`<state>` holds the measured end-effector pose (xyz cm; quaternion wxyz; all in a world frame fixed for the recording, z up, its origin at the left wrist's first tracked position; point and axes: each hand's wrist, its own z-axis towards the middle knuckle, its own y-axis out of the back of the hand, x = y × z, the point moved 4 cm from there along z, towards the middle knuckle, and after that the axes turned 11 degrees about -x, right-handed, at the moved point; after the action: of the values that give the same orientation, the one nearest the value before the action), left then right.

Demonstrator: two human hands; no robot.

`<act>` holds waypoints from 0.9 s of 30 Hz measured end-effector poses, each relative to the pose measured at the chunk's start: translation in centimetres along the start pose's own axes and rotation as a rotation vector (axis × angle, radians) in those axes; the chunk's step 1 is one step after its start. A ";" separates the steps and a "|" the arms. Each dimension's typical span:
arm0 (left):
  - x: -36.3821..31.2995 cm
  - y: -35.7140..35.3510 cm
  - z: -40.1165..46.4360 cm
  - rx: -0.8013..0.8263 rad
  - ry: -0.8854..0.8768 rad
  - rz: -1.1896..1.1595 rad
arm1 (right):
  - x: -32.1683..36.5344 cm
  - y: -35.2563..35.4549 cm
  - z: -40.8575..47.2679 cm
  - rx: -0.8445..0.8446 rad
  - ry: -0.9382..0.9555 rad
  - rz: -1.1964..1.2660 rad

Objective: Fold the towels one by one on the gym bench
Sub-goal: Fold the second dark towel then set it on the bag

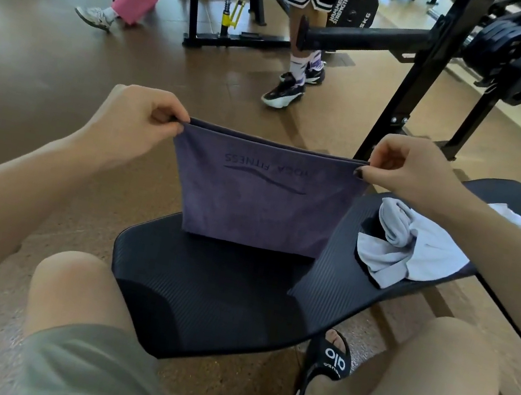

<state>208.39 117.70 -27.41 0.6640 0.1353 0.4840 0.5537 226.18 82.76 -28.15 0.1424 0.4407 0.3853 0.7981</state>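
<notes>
— What do you have on the left?

— My left hand [137,116] is pinching the upper left corner of the doubled purple terry towel [258,204] between thumb and curled fingers.

— Where does the towel sit?

— It hangs taut between both hands, above the black ribbed padded counter [200,291]; its lower edge touches or just clears the pad, I cannot tell which. The printed lettering on it reads upside down from here.

— And to the right?

— My right hand [410,171] is pinching the upper right corner the same way. Past it, a crumpled pale grey towel [409,251] lies on the counter's right part, with a white cloth [512,221] behind it, partly hidden by my forearm. A black slide sandal [324,382] rests on the floor below.
</notes>
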 end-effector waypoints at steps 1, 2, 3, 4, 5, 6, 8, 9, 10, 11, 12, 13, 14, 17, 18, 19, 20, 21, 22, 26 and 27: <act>0.1 0.0 0.0 0.003 0.000 -0.008 | 0.0 0.0 0.0 -0.001 -0.003 0.007; 0.1 0.1 0.0 0.003 -0.001 -0.011 | 0.1 0.1 0.0 0.000 -0.008 0.013; 0.1 0.2 0.0 0.003 -0.002 -0.010 | 0.3 0.1 0.0 0.004 -0.011 0.017; 0.1 0.2 0.0 0.003 -0.004 -0.007 | 0.4 0.2 0.1 0.005 -0.010 0.018; 0.1 0.3 0.0 0.001 -0.005 -0.007 | 0.5 0.3 0.1 0.003 -0.008 0.019; 0.1 0.3 0.0 -0.001 -0.003 -0.012 | 0.6 0.4 0.2 -0.002 -0.009 0.023; 0.1 0.3 -0.1 -0.007 0.005 -0.034 | 0.6 0.6 0.3 0.002 -0.028 0.041; 0.1 0.4 -0.1 -0.007 0.007 -0.046 | 0.6 0.6 0.3 0.012 -0.038 0.041; 0.0 0.3 -0.2 -0.002 0.008 -0.058 | 0.6 0.7 0.3 0.022 -0.045 0.032; 0.1 0.3 -0.2 0.005 0.008 -0.067 | 0.5 0.8 0.3 0.030 -0.049 0.019; 0.1 0.2 -0.3 0.013 0.009 -0.074 | 0.5 0.8 0.3 0.033 -0.056 0.011; 0.1 0.2 -0.3 0.021 0.007 -0.077 | 0.6 0.8 0.2 0.035 -0.067 0.010; 0.1 0.1 -0.3 0.027 0.004 -0.075 | 0.5 0.8 0.2 0.039 -0.083 0.010; 0.1 -0.1 -0.2 0.037 -0.015 -0.057 | 0.6 0.5 0.1 0.087 -0.150 0.015; 0.1 -0.1 -0.1 0.039 -0.027 -0.048 | 0.6 0.4 0.0 0.106 -0.181 0.043; 0.0 -0.2 -0.1 0.044 -0.040 -0.041 | 0.7 0.3 -0.1 0.118 -0.208 0.081; -0.1 -0.2 0.0 0.052 -0.051 -0.036 | 0.8 0.2 -0.1 0.122 -0.222 0.111; -0.2 -0.2 0.1 0.062 -0.061 -0.033 | 0.9 0.2 -0.1 0.118 -0.221 0.118; -0.3 -0.2 0.1 0.073 -0.069 -0.030 | 1.0 0.2 -0.1 0.109 -0.203 0.096; -0.1 -0.2 -0.2 0.109 -0.115 -0.002 | 1.3 0.4 -0.1 0.024 -0.175 0.070; -0.2 -0.4 -0.5 0.135 -0.146 0.010 | 1.2 0.5 -0.1 0.014 -0.186 0.087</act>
<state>208.27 117.26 -27.83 0.6839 0.2223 0.4699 0.5119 225.44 83.09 -27.11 0.1397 0.5302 0.3565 0.7565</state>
